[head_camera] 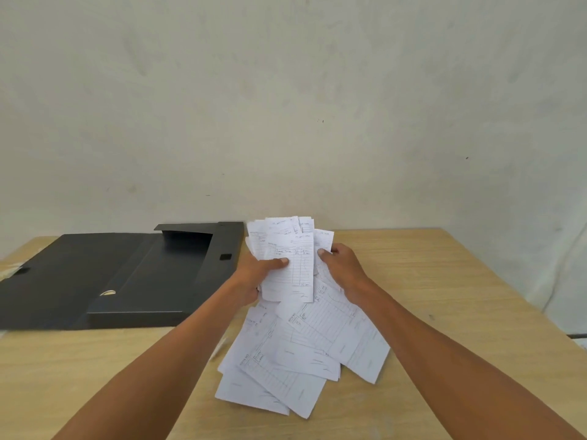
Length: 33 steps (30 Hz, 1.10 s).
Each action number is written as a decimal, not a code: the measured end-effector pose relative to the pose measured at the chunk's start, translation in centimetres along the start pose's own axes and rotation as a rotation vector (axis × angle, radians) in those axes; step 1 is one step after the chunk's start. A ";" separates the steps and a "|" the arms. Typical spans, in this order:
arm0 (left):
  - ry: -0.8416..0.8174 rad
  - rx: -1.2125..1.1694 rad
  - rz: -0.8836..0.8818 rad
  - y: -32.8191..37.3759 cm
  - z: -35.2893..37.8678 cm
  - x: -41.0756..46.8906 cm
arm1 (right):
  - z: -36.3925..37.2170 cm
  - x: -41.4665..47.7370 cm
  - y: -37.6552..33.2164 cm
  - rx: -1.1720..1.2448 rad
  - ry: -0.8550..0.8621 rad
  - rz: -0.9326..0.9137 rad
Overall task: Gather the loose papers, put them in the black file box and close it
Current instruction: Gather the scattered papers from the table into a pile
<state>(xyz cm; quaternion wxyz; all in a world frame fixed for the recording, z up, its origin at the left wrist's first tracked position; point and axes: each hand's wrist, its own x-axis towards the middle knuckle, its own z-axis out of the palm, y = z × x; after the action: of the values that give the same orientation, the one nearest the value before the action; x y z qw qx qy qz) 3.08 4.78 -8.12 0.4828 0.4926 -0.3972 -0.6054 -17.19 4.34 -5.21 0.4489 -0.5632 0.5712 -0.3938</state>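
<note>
Gathering partly done: both hands' grip closed on a paper bundle [286, 258]; loose papers [301, 354] remain right of the open black file box [120, 274]; filing, closing pending.

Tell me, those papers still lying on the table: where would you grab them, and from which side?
Probably by the near, lower edges of the loose pile, sliding fingers under from the person's side. The sheets lie flat, fanned and overlapping on the table, so their corners overhang there. Both the left hand and the right hand already hold a bunch.
</note>
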 end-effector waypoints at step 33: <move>0.391 -0.319 0.249 1.0 -1.9 1.0 | -6.6 -1.4 0.5 -0.246 -0.196 0.141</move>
<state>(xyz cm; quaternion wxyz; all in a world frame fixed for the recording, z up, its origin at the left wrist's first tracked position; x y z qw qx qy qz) 5.08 3.56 -7.79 0.6924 0.4654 -0.2536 -0.4895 -23.73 5.38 -3.64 0.4569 -0.6081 0.6065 -0.2316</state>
